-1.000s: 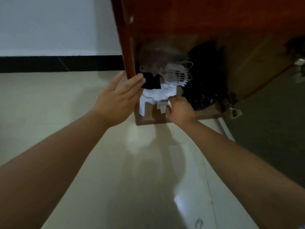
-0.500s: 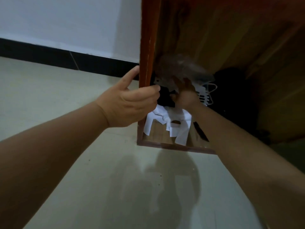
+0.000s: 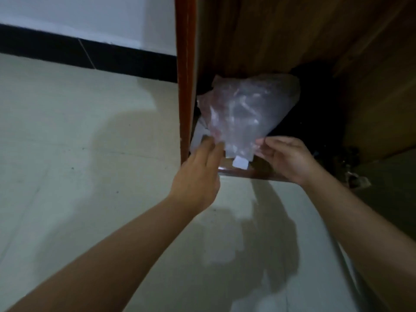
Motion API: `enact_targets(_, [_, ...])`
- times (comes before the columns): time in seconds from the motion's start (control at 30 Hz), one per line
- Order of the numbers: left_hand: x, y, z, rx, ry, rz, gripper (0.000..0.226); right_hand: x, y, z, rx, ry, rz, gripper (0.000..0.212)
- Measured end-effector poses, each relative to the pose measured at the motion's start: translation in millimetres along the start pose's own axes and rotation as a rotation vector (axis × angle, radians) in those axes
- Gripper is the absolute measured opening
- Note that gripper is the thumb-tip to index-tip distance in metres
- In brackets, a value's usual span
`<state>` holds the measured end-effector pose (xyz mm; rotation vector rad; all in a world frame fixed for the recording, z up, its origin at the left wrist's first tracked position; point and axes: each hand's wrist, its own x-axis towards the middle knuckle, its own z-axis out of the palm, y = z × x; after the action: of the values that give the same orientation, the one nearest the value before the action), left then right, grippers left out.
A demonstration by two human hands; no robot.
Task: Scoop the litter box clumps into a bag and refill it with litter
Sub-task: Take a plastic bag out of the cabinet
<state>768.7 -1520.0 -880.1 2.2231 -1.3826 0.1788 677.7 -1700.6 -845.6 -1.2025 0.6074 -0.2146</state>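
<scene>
Clear bag [image 3: 245, 113] between both hands

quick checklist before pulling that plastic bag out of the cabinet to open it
1. Right hand has the clear plastic bag: ok, its fingers pinch the lower right edge.
2. Left hand has the bag: cannot tell, its fingertips are at the lower left edge but blurred.
3. Bag clear of the wooden cabinet side panel: ok, it hangs just inside the opening.
4. Bag mouth open: cannot tell, the film is crumpled.
5. White paper pieces on the cabinet floor stay put: cannot tell, one lies right below the bag.
6. Litter box and scoop in sight: not ok, neither shows.
</scene>
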Motion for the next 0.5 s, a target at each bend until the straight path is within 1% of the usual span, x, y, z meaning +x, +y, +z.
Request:
enact_targets(0.03, [3,3,5,-0.056,-0.063,-0.103,0.088,-12,6,-4,0.070,-0.025,0.033,0.037])
enact_targets(0.07, [7,5,9,-0.084,-0.102,-0.151,0.094,-20,15,-10,0.089,-0.021,0.074,0.045])
enact_targets(0.1, [11,5,13,-0.091,-0.094,-0.145,0.091,-28,22,-14,0.088,-0.003,0.124,0.050])
enact_targets(0.13, [16,6,16,-0.093,-0.062,-0.105,0.083,-34,30,-19,0.093,0.008,0.161,0.053])
enact_targets(0.2, [24,9,16,-0.090,-0.006,0.057,0.062,-42,38,-23,0.091,0.022,0.240,0.048])
enact_targets(0.23, [27,10,18,-0.071,0.005,0.183,0.052,-46,38,-24,0.085,0.029,0.277,0.038])
enact_targets(0.3, [35,15,18,-0.013,-0.013,0.405,0.033,-50,33,-22,0.082,0.068,0.302,0.003])
enact_targets(0.33, [40,18,15,0.014,-0.027,0.464,0.023,-51,30,-22,0.056,0.090,0.317,0.017])
enact_targets(0.37, [43,21,13,0.042,-0.053,0.484,0.017,-54,27,-22,0.014,0.095,0.344,0.026])
enact_targets(0.4, [46,23,13,0.073,-0.082,0.464,0.016,-57,25,-22,-0.020,0.100,0.355,0.028])
enact_targets(0.43, [49,25,10,0.093,-0.129,0.425,0.015,-62,21,-20,-0.097,0.130,0.364,0.028])
enact_targets(0.5, [51,27,1,0.090,-0.206,0.296,0.007,-68,15,-21,-0.352,0.240,0.290,0.026])
